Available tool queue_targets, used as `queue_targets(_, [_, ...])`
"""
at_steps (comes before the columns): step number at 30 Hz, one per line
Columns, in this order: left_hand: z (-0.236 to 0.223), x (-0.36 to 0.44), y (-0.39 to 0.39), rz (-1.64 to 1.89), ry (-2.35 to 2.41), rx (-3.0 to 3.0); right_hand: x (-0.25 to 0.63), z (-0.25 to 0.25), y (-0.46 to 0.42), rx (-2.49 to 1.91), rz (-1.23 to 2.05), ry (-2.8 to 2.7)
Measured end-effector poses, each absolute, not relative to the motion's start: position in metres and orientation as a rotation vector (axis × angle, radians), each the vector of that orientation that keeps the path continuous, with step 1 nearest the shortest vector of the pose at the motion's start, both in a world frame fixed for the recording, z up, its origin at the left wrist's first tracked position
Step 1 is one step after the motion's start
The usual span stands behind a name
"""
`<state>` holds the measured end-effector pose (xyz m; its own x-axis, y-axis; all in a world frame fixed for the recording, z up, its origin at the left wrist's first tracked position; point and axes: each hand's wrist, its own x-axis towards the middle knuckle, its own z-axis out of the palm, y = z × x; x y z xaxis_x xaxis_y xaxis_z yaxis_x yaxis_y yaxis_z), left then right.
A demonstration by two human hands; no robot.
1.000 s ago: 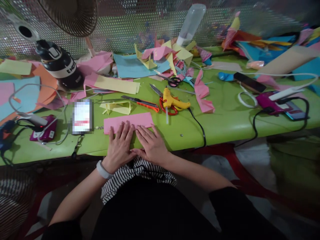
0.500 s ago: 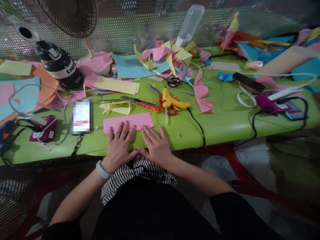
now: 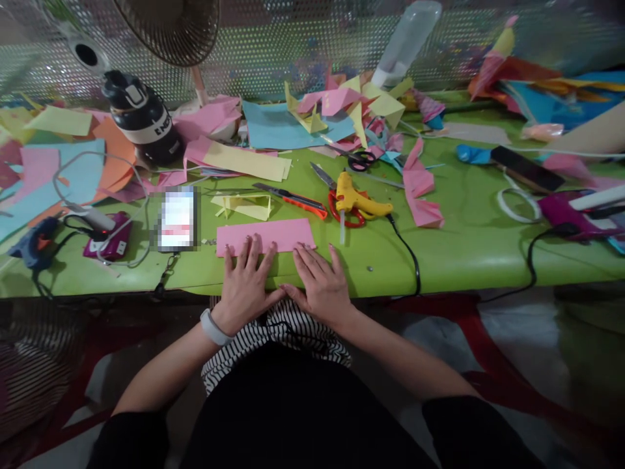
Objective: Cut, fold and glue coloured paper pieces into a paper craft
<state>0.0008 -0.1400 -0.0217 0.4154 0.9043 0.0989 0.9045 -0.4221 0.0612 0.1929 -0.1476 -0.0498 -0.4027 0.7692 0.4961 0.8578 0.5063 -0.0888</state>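
Observation:
A folded pink paper strip (image 3: 266, 234) lies flat near the front edge of the green table (image 3: 454, 247). My left hand (image 3: 247, 283) rests open on the table with its fingertips on the strip's near edge. My right hand (image 3: 322, 281) lies open beside it, fingers spread, tips at the strip's right end. Both thumbs meet near the table edge. A white band is on my left wrist.
Behind the strip lie a yellow glue gun (image 3: 356, 198) with a black cord, red scissors, an orange box cutter (image 3: 293, 198), a folded yellow paper (image 3: 244, 206) and a phone (image 3: 176, 218). A black bottle (image 3: 144, 117), a fan and many coloured paper scraps crowd the back.
My right hand has slid a little to the right along the strip's edge. The view has shifted, so everything sits further right in the picture. The strip stays put.

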Motion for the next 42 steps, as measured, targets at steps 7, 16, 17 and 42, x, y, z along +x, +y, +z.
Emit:
queue_targets(7, [-0.027,0.000,-0.142,-0.252,-1.675,-2.642,0.193,-0.050,-0.149,-1.355,-0.175,-2.283])
queue_targets(16, [-0.021,-0.017,-0.142,-0.240,-1.684,-2.627,0.199,-0.047,-0.147,-1.301,-0.191,-2.300])
queue_targets(17, [-0.020,-0.021,-0.142,-0.239,-1.685,-2.621,0.200,-0.047,-0.147,-1.300,-0.186,-2.302])
queue_targets(42, [-0.029,-0.061,-0.152,-0.263,-1.625,-2.581,0.129,-0.025,-0.127,-1.058,-0.049,-2.620])
